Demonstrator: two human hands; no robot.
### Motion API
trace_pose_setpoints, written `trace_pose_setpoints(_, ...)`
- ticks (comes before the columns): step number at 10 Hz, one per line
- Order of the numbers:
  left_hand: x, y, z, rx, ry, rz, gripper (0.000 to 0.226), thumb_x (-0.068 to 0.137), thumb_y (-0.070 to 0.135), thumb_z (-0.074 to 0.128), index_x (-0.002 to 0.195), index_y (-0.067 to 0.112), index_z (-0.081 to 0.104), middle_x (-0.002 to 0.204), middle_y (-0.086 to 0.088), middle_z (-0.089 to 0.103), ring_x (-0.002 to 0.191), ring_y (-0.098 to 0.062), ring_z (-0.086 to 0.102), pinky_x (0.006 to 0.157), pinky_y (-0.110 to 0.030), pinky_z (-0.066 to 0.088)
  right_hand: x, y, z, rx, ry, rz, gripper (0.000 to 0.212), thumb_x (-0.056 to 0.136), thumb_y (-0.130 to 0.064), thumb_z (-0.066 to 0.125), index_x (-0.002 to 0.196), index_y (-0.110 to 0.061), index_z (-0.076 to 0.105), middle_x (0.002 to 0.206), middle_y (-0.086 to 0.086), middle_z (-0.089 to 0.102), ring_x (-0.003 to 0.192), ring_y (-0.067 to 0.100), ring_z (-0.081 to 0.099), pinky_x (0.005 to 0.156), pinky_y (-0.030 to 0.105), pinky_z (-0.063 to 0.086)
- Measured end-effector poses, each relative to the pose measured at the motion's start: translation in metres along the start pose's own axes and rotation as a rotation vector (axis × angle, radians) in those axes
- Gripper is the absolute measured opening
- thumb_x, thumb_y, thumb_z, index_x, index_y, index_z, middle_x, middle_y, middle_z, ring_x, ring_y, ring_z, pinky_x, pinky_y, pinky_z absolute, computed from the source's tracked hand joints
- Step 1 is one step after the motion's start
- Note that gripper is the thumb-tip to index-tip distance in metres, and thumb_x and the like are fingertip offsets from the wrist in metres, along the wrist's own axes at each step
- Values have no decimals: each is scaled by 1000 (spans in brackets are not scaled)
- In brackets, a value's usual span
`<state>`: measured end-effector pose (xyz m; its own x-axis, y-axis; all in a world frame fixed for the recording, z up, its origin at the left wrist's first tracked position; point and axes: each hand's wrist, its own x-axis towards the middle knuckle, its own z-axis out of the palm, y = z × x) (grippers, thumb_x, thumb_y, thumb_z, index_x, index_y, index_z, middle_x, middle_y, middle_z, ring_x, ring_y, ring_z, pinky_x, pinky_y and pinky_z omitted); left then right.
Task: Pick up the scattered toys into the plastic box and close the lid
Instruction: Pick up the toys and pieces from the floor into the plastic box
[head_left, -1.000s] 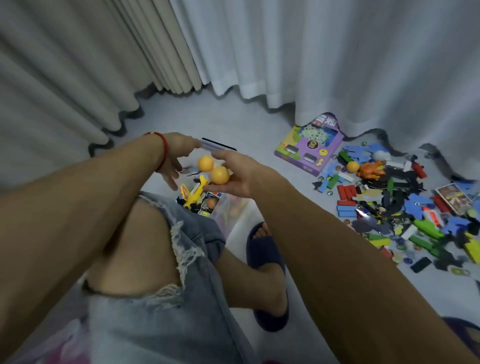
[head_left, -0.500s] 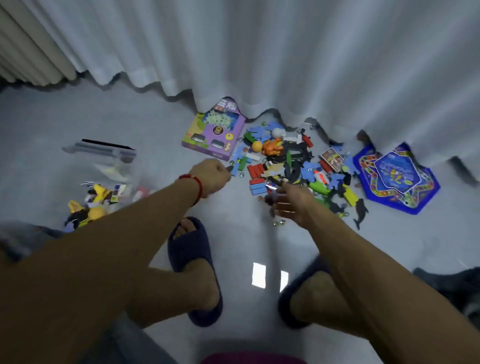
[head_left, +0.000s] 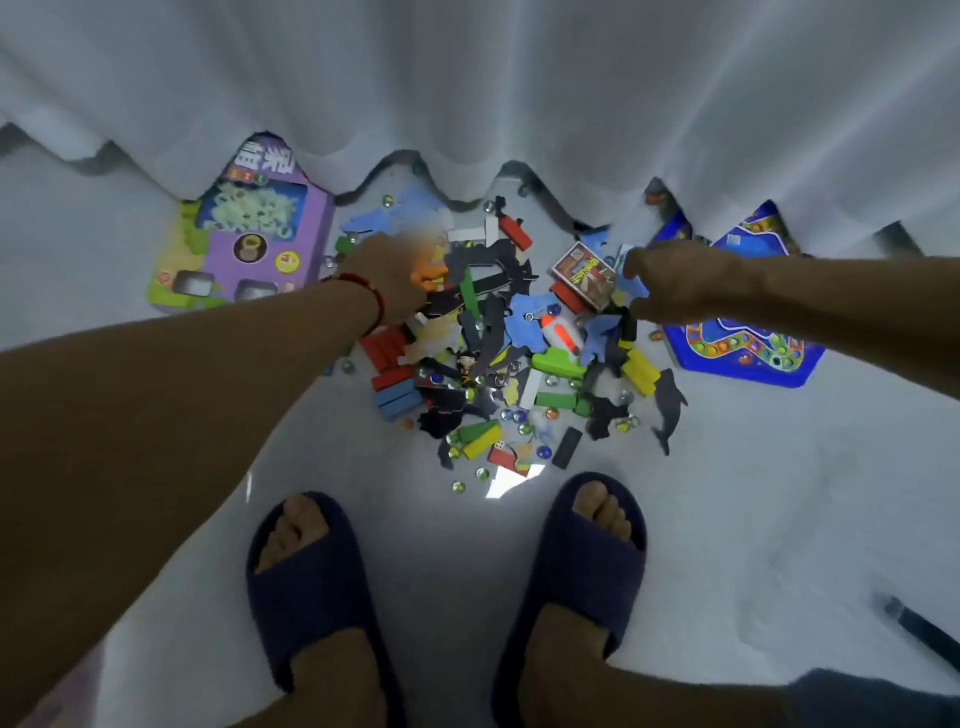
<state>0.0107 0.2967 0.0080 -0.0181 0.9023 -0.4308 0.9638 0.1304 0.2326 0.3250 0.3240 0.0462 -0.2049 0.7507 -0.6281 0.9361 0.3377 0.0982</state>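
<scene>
Toys (head_left: 498, 353) under both reaching hands

Pale floor (head_left: 727, 519) under scattered toys (head_left: 493, 353) (blocks, marbles, foam shapes).

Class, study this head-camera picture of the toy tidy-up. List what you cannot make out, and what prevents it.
- Plastic box: outside the head view.
- Left hand: motion-blurred over the orange toy; grip unclear.
- Right hand: fingertips hidden among blue pieces; hold unclear.
- Purple toy pack: top edge under the curtain.
</scene>
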Motion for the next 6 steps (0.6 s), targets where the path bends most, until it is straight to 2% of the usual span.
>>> trace_pose_setpoints(1,41,5,29,129,30,106,64,78,40,70,129,12,44,118,-22,49,103,-40,51,82,-48,48,38,14,35,196,41,87,82,77,-66,61,133,-8,43,125,24,52,111,41,53,90,42,49)
trace_pose_setpoints(2,67,9,35,306,54,235,58,84,35,63,131,8,42,120,-24,46,109,-42,44,81,-50,45,65,5,65,208,156,110,96,76,-76,56,146,-16,28,135,27,43,125,44,40,105,51,35)
trace_pose_setpoints(3,82,3,42,379,58,344,50,83,34,58,123,7,45,109,-23,52,102,-42,47,79,-54,46,81,-13,87,189,267,182,91,77,-82,35,146,-24,25,136,21,41,128,50,37,101,61,35)
trace_pose_setpoints(4,87,1,42,319,54,349,48,82,31,64,121,7,50,106,-23,54,99,-41,50,79,-52,47,85,-22,92,379,376,254,76,82,-68,57,140,-23,38,135,16,40,127,51,33,101,58,36)
trace_pose_setpoints(5,84,3,43,225,116,288,43,80,32,69,112,7,56,106,-20,57,97,-39,53,76,-46,48,88,-20,88,539,412,271,75,76,-53,78,136,-22,46,136,15,39,127,45,31,109,50,30)
trace_pose_setpoints(6,76,5,37,182,173,287,41,81,30,67,113,6,57,107,-20,56,97,-38,53,75,-44,46,90,-18,79,654,358,275,74,75,-39,83,136,-23,46,139,14,37,130,41,29,105,45,33)
